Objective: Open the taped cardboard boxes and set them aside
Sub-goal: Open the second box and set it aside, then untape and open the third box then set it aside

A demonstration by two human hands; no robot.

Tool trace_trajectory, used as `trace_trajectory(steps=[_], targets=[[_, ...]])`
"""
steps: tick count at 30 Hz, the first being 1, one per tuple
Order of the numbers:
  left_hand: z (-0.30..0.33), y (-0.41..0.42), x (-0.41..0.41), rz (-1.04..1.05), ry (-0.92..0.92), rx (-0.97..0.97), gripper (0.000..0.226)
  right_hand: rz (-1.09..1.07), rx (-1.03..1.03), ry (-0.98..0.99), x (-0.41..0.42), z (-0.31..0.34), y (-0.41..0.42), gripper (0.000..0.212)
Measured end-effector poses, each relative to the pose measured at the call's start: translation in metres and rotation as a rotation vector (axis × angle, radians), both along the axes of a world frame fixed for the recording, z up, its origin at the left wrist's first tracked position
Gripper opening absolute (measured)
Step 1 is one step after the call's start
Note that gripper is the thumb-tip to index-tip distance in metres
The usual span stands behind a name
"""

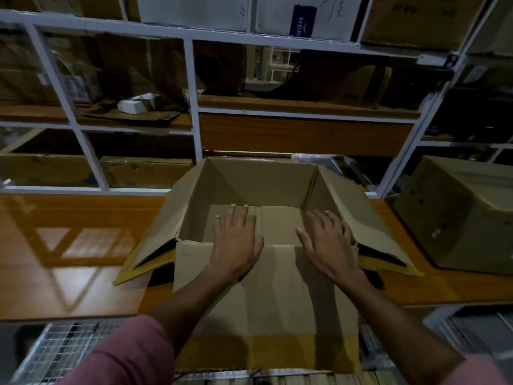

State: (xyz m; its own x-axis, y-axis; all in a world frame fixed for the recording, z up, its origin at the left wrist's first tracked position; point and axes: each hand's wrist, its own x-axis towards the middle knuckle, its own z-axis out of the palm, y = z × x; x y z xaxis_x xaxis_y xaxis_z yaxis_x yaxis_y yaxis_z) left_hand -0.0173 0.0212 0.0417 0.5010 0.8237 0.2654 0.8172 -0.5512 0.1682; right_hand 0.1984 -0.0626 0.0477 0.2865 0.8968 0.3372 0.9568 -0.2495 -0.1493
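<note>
An opened brown cardboard box [258, 176] stands on the wooden worktop [69, 245] in front of me, its four flaps folded outward. The near flap [263, 301] hangs toward me over the table edge. My left hand [236, 240] reaches over the near rim with straight, spread fingers lying on the bottom panels inside the box. Beside it, my right hand [326, 240] also lies flat with spread fingers, near the right inner wall. Nothing else shows inside the box.
A second, shut cardboard box [455, 215] sits at the right end of the worktop. White metal shelving [191, 101] with more cartons rises behind. A wire mesh rack [63, 354] lies below the table's front edge.
</note>
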Motion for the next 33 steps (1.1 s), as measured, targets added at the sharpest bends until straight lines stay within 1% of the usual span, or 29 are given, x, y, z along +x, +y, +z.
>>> trace_trajectory(steps=[5, 10, 14, 20, 22, 26, 30, 33], targets=[[0.025, -0.037, 0.057, -0.157, -0.078, 0.048, 0.069, -0.078, 0.107, 0.0, 0.016, 0.017, -0.041, 0.072], [0.036, -0.072, 0.121, -0.281, -0.082, 0.082, 0.071, -0.177, 0.135, -0.01, 0.071, 0.028, -0.085, 0.07], [0.042, -0.098, 0.181, -0.358, -0.078, 0.078, 0.069, -0.26, 0.138, 0.016, 0.124, 0.03, -0.119, 0.073], [0.043, -0.132, 0.303, -0.448, -0.031, 0.078, 0.071, -0.341, 0.103, 0.056, 0.236, 0.028, -0.172, 0.078], [0.043, -0.145, 0.342, -0.459, -0.019, 0.062, 0.071, -0.357, 0.1, 0.077, 0.277, 0.026, -0.191, 0.078], [0.04, -0.166, 0.422, -0.462, 0.017, 0.052, 0.071, -0.383, 0.099, 0.133, 0.362, 0.026, -0.225, 0.086], [0.035, -0.173, 0.489, -0.44, 0.036, 0.003, 0.071, -0.387, 0.104, 0.143, 0.432, 0.029, -0.238, 0.083], [0.031, -0.17, 0.528, -0.433, 0.044, 0.004, 0.072, -0.384, 0.106, 0.154, 0.474, 0.032, -0.232, 0.082]])
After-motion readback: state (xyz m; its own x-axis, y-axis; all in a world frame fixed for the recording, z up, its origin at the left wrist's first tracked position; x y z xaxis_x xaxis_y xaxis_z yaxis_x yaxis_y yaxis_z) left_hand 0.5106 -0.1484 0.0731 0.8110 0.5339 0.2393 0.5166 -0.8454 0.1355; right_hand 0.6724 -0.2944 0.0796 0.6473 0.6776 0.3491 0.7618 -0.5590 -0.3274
